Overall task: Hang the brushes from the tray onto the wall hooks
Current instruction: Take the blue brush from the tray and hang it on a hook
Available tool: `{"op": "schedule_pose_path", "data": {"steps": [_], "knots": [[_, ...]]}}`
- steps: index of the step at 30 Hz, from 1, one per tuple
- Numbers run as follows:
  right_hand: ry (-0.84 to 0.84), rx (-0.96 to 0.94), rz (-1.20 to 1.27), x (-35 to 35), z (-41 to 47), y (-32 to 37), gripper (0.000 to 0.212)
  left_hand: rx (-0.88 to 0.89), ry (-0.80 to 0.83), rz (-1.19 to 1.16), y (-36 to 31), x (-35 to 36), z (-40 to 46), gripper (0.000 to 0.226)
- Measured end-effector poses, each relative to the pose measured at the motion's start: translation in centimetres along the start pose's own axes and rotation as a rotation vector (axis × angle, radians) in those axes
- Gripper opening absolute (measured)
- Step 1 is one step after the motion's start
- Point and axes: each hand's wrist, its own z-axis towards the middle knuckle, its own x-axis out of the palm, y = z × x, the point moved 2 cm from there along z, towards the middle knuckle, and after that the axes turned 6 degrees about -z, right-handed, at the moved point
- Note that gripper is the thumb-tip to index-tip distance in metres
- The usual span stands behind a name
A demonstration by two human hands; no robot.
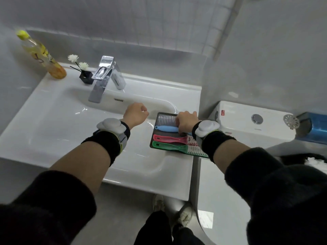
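A dark ridged tray point(163, 116) rests on the right rim of the white sink. On it lie a blue brush point(166, 129), a red brush point(169, 138) and a green brush point(174, 147), handles pointing left. My right hand point(186, 121) is on the tray, fingers curled down onto the blue brush's right part. Whether the fingers grip it is hidden by the hand itself. My left hand point(135, 114) hovers over the basin as a loose fist with nothing in it. No wall hooks are in view.
The sink point(53, 124) has a chrome faucet point(104, 78) at the back, a black vase with white flowers point(86, 76) and a yellow bottle point(42, 55). A toilet tank point(247, 121) stands to the right, with a blue object point(315, 128) beyond it.
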Motion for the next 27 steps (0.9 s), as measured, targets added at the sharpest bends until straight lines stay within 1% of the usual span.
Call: {"op": "schedule_pose_path", "data": {"steps": [6, 12, 17, 21, 27], "knots": [[0.010, -0.008, -0.036, -0.1, 0.9, 0.2, 0.031, 0.016, 0.021, -0.002, -0.4, 0.2, 1.0, 0.020], [0.010, -0.022, -0.036, -0.6, 0.8, 0.0, 0.025, 0.033, 0.014, -0.013, -1.2, 0.0, 0.9, 0.020], [-0.052, -0.042, -0.026, -1.4, 0.6, -0.4, 0.021, 0.061, 0.005, -0.023, -1.5, -0.6, 0.6, 0.018], [-0.129, -0.053, 0.011, -3.5, -0.4, -1.4, 0.014, 0.075, -0.021, -0.026, -2.9, -1.7, -0.1, 0.016], [-0.220, -0.007, 0.042, -7.0, -3.6, -4.6, 0.021, 0.171, -0.056, -0.051, -7.7, -3.2, -2.0, 0.014]]}}
